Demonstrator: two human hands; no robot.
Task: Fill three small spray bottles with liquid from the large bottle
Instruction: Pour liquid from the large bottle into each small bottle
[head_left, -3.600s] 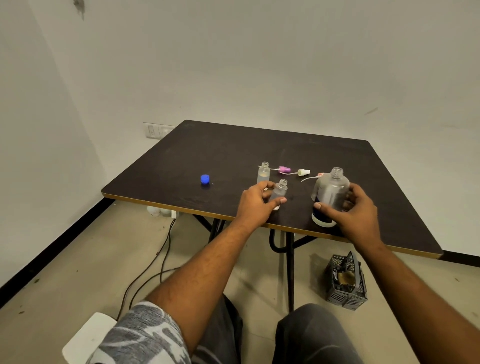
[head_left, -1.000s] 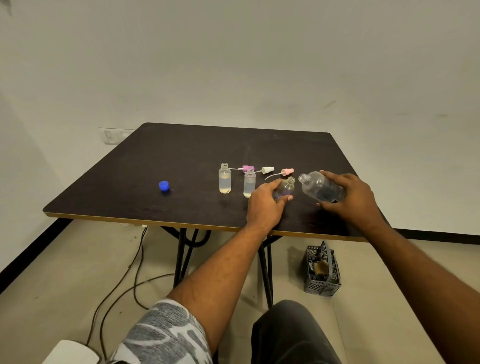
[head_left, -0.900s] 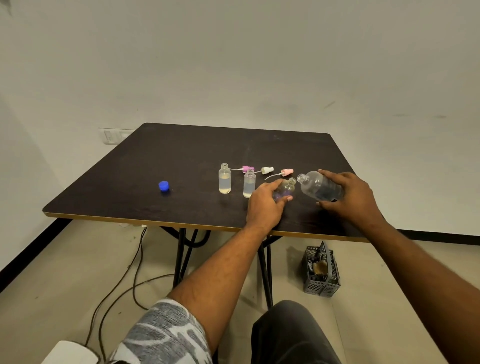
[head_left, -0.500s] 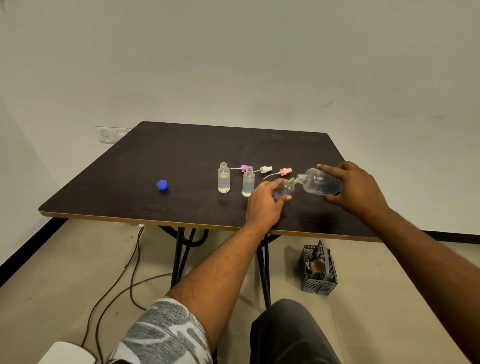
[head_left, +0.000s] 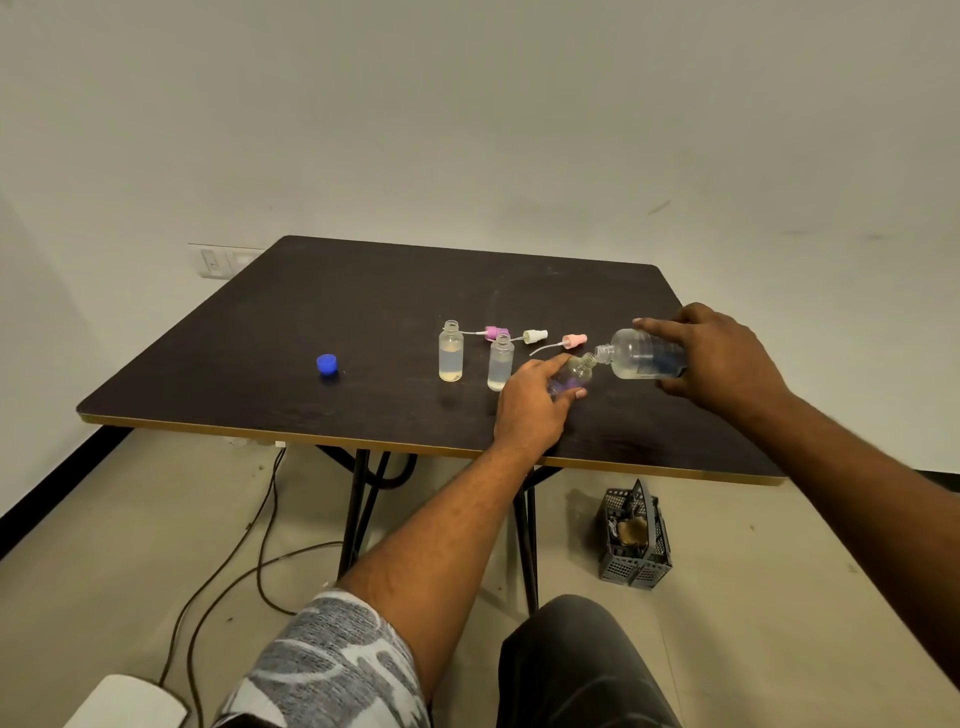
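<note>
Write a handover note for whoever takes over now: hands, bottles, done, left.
Left hand grips the third small bottle, tilted. Right hand grips the large bottle, tipped, its mouth at the third's mouth.
Done: left small bottle and middle small bottle stand uncapped on the table, holding liquid.
Left: finish the third; its level is unclear. Purple spray top, white spray top and pink spray top lie unfitted behind. Blue cap lies far left.

my left hand (head_left: 530, 402) covers the lower part of the small bottle (head_left: 575, 370). my right hand (head_left: 724, 364) hides the base of the large bottle (head_left: 636, 356). if liquid runs between the two necks, it is too small to tell.
</note>
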